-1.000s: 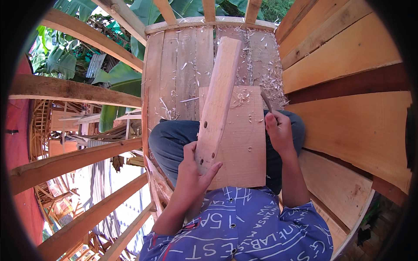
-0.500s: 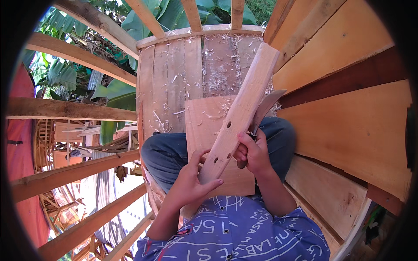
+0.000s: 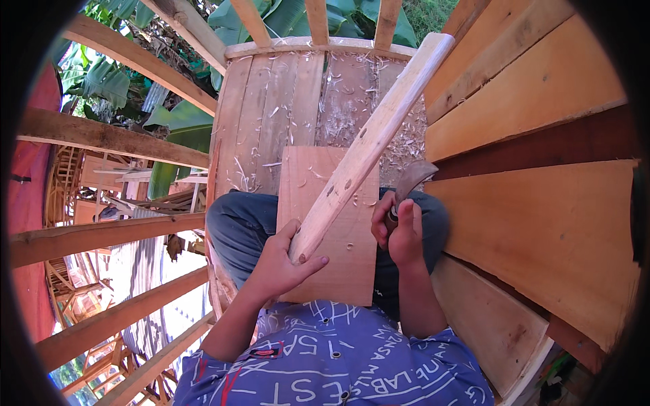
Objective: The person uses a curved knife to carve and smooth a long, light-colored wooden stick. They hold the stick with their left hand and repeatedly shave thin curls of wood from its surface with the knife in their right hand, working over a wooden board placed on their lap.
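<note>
My left hand (image 3: 279, 271) grips the lower end of a long pale piece of wood (image 3: 369, 149), which slants up and away to the right. Several dark oval holes show along its lower half. A curved-blade knife (image 3: 410, 179) is in my right hand (image 3: 399, 230), its fingers wrapped round the dark handle and its blade pointing up and right, apart from the wood. Beneath the piece, a flat rectangular board (image 3: 308, 177) lies across my lap, with a few shavings on it.
Curled shavings lie scattered over the plank floor (image 3: 271, 101) ahead of my crossed legs. Wooden slats (image 3: 108, 142) stand along the left, with banana leaves beyond. Broad wooden panels (image 3: 535, 223) close in the right side.
My right hand and the knife have moved away from the wood, to the right. The wood has rolled in my left hand, so its holes now appear along a different face.
</note>
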`<act>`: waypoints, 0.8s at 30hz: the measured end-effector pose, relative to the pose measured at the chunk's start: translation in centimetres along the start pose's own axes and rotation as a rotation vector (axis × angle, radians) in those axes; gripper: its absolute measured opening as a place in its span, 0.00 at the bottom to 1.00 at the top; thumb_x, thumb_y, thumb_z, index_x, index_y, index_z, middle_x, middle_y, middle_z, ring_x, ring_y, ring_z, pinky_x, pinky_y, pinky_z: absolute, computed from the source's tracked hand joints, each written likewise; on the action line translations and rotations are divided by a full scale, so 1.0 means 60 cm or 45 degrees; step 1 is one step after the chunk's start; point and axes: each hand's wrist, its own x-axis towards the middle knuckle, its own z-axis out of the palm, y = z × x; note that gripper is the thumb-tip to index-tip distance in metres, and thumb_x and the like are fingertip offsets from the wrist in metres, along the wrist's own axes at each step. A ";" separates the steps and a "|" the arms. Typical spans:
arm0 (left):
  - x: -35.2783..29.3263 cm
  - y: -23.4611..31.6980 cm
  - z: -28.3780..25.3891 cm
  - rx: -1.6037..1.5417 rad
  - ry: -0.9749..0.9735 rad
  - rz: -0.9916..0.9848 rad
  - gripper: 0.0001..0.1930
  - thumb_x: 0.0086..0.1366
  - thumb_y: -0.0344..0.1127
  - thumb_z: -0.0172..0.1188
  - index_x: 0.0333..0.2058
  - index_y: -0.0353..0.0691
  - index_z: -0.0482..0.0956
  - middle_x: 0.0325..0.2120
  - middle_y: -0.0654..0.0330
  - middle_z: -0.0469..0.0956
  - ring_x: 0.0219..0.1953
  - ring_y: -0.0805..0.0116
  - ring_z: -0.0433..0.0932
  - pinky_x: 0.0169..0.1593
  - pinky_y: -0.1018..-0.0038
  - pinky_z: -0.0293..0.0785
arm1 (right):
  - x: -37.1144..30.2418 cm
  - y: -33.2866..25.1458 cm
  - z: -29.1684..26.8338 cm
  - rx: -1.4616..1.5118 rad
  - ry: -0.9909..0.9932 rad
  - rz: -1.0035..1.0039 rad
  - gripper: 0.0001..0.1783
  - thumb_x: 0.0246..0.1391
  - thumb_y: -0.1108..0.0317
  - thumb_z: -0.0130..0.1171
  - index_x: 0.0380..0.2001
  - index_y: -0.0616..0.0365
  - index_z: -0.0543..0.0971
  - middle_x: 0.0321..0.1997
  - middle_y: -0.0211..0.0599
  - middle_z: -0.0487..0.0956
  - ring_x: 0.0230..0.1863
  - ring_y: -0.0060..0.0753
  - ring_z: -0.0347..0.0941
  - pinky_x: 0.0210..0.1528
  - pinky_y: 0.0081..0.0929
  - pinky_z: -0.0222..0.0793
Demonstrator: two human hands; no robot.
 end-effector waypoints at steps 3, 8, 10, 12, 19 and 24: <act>-0.003 0.015 -0.007 -0.031 -0.036 -0.103 0.26 0.50 0.45 0.71 0.40 0.32 0.71 0.23 0.54 0.74 0.27 0.71 0.73 0.33 0.74 0.70 | -0.006 0.003 0.000 -0.169 -0.034 0.059 0.36 0.62 0.34 0.40 0.21 0.59 0.69 0.11 0.26 0.64 0.11 0.15 0.58 0.14 0.16 0.51; -0.006 0.031 -0.012 0.101 0.032 -0.104 0.28 0.49 0.46 0.71 0.41 0.32 0.71 0.25 0.52 0.75 0.28 0.68 0.75 0.35 0.72 0.71 | -0.005 0.004 0.013 -0.274 -0.053 0.061 0.35 0.63 0.37 0.43 0.20 0.59 0.69 0.11 0.26 0.65 0.13 0.16 0.60 0.15 0.16 0.53; -0.007 0.029 -0.014 0.108 0.059 -0.067 0.29 0.49 0.47 0.72 0.42 0.32 0.70 0.26 0.51 0.76 0.29 0.66 0.76 0.36 0.71 0.72 | -0.004 0.010 0.021 -0.342 -0.029 -0.019 0.34 0.63 0.38 0.44 0.19 0.60 0.69 0.11 0.25 0.64 0.14 0.16 0.60 0.17 0.16 0.53; -0.007 0.026 -0.016 0.088 0.064 -0.015 0.31 0.49 0.48 0.72 0.44 0.32 0.70 0.26 0.50 0.76 0.29 0.64 0.77 0.36 0.70 0.73 | -0.002 0.008 0.019 -0.516 -0.013 -0.098 0.32 0.62 0.43 0.50 0.19 0.63 0.70 0.12 0.29 0.64 0.16 0.16 0.60 0.18 0.21 0.55; 0.007 0.030 -0.017 -0.290 -0.134 -0.067 0.34 0.51 0.45 0.71 0.51 0.32 0.68 0.37 0.53 0.75 0.41 0.68 0.74 0.44 0.73 0.70 | -0.032 0.032 0.013 -0.759 0.114 -0.217 0.30 0.60 0.46 0.55 0.19 0.65 0.70 0.13 0.36 0.61 0.18 0.18 0.57 0.20 0.26 0.57; 0.013 0.035 -0.014 -0.446 -0.334 -0.150 0.35 0.51 0.44 0.71 0.54 0.33 0.67 0.39 0.56 0.74 0.43 0.68 0.72 0.46 0.72 0.69 | -0.027 0.028 0.019 -0.919 0.099 -0.244 0.32 0.58 0.44 0.56 0.17 0.64 0.68 0.13 0.42 0.62 0.14 0.35 0.61 0.19 0.30 0.58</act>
